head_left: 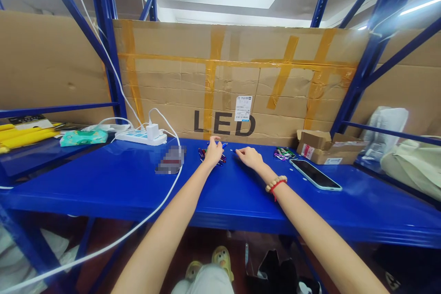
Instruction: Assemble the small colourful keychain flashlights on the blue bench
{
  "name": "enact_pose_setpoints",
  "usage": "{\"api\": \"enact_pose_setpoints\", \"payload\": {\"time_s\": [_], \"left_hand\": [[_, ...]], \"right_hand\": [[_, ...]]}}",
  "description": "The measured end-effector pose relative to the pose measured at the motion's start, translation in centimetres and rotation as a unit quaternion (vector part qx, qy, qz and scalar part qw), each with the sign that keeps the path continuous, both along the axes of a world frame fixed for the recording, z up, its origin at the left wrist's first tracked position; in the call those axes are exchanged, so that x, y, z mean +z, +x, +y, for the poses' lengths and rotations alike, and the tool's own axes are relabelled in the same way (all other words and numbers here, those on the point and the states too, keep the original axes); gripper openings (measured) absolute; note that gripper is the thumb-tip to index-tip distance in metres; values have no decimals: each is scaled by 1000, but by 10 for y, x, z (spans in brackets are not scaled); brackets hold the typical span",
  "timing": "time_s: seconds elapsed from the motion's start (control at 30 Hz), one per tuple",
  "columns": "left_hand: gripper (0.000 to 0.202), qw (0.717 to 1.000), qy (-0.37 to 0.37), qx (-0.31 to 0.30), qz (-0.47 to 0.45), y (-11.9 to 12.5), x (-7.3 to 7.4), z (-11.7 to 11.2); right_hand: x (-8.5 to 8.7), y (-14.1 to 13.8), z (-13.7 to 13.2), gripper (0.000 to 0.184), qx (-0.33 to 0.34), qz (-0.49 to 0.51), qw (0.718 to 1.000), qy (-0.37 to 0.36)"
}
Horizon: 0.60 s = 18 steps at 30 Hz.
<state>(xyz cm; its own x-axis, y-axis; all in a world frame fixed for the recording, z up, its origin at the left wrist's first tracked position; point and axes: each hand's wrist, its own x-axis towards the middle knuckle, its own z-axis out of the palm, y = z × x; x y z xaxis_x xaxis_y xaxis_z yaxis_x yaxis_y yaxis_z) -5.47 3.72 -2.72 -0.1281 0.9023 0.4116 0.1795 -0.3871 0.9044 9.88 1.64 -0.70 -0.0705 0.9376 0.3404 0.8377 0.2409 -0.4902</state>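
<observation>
My left hand (214, 152) rests over a small pile of slim, shiny red, blue and dark pieces (222, 160) in the middle of the blue shelf top. Its fingers are bent together, and a bright blue piece (224, 145) shows right beside them. Just to the right, my right hand (251, 157) is closed with its fingertips low to the surface. A tiny dark blue bit shows at those fingertips; its kind is too small to tell. Farther right lies a second pile of small green, purple and silver pieces (284, 153), apart from both hands.
A phone (315, 174) and an opened cardboard box (329, 147) stand at the right. On the left are a power strip (139, 136) with a white charger, a blurred-out object (171, 160) and a white cable (161, 204) crossing the front edge. Cardboard (165, 87) backs the shelf.
</observation>
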Motion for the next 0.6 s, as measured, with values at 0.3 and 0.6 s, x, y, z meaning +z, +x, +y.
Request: {"api": "enact_pose_setpoints", "payload": {"time_s": [0.3, 0.6], "left_hand": [[19, 984, 78, -9, 161, 3, 13, -19], [17, 938, 128, 120, 298, 3, 21, -33]], "right_hand": [[11, -25, -6, 28, 50, 410, 907, -81], [9, -33, -8, 18, 82, 481, 860, -147]]}}
